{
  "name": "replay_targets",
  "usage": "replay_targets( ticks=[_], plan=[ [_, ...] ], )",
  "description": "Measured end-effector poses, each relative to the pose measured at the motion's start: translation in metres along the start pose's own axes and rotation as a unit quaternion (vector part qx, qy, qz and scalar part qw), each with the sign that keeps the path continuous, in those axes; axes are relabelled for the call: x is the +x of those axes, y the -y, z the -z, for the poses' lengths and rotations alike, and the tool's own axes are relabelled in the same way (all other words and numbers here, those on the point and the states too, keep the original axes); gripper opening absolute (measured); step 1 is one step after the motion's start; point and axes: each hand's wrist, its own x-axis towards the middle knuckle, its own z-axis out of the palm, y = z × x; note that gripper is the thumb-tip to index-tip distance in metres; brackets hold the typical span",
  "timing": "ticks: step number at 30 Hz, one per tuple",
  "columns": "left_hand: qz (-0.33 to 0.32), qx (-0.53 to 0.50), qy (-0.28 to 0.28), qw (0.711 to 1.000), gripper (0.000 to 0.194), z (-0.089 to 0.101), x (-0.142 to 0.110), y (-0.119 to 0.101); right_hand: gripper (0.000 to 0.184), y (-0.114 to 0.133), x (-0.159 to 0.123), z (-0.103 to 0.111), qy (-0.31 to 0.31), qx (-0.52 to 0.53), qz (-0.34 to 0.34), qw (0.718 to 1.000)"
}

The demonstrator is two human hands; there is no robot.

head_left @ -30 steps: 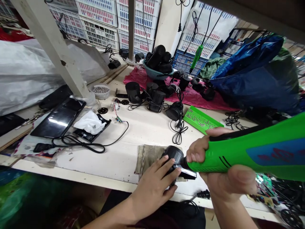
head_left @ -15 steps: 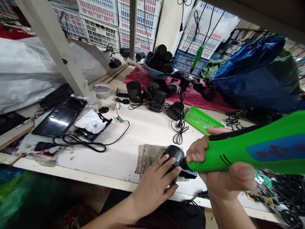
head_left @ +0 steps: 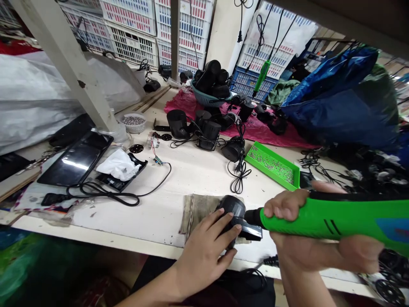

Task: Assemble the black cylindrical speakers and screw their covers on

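Note:
My left hand (head_left: 204, 243) presses down on a black cylindrical plastic housing (head_left: 230, 208), its fingers wrapped over the top. The housing lies on its side on a worn, folded cloth pad (head_left: 200, 213). My right hand (head_left: 297, 249) grips a green electric screwdriver (head_left: 338, 219) around its body. The tool's black nose meets the end of the housing, so the contact point is hidden. Part of the housing is covered by my left fingers.
A green tray of small screws (head_left: 271, 164) and a coiled black cable (head_left: 238, 181) lie beyond my hands. Further back stand several black housings (head_left: 177, 123), a blue basket (head_left: 207, 96) and plastic crates (head_left: 131, 21). A black tablet (head_left: 75, 157) lies left; the bench edge runs below.
The green screwdriver has swung from rising toward the right to nearly level, with my right hand shifting right. Its nose stays at the housing, and my left hand has not moved.

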Motion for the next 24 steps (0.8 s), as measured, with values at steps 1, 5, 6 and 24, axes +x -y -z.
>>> replay_targets(
  ticks=[1,5,6,24],
  plan=[
    [0.003,0.002,0.001,1.000,0.048,0.000,0.000,-0.001,0.052,-0.002,0.000,0.000,-0.009,0.005,-0.002,1.000],
    [0.021,-0.014,-0.005,1.000,0.046,0.003,0.002,-0.004,0.050,-0.004,0.004,0.002,-0.023,0.015,0.002,1.000],
    [0.028,-0.026,-0.016,0.999,0.042,0.004,0.003,-0.005,0.050,-0.002,0.005,0.003,-0.026,0.014,0.007,1.000],
    [0.109,-0.107,-0.136,0.979,0.016,-0.002,0.027,-0.004,0.054,0.025,0.006,0.008,-0.031,0.043,-0.041,0.998]
  ],
)
